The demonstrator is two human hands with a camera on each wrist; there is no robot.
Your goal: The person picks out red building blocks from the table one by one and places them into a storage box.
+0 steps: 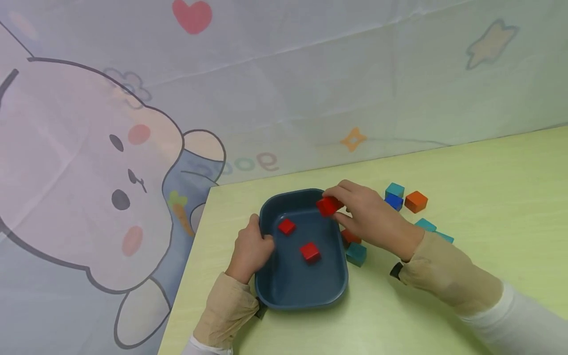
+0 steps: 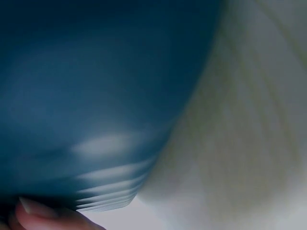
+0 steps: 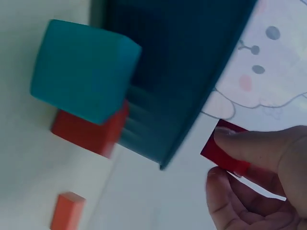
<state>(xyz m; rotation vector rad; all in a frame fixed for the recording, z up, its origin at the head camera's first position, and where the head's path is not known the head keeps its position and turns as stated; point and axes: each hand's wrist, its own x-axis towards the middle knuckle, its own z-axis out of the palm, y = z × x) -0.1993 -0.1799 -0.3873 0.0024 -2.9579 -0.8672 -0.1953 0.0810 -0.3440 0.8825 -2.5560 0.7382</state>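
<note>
A dark blue rounded bin stands on the table with two red blocks, one red block toward its far left and another red block near its middle. My left hand grips the bin's left rim, thumb over the edge; the left wrist view shows the bin's outer wall and a fingertip. Over the far right corner of the bin, my right hand pinches a red block between thumb and fingers. The right wrist view shows that red block held above the rim.
Against the bin's right side lie an orange-red block and a teal block. Farther right are a teal block, a blue block, an orange block and more teal blocks. A printed cloth hangs behind the table.
</note>
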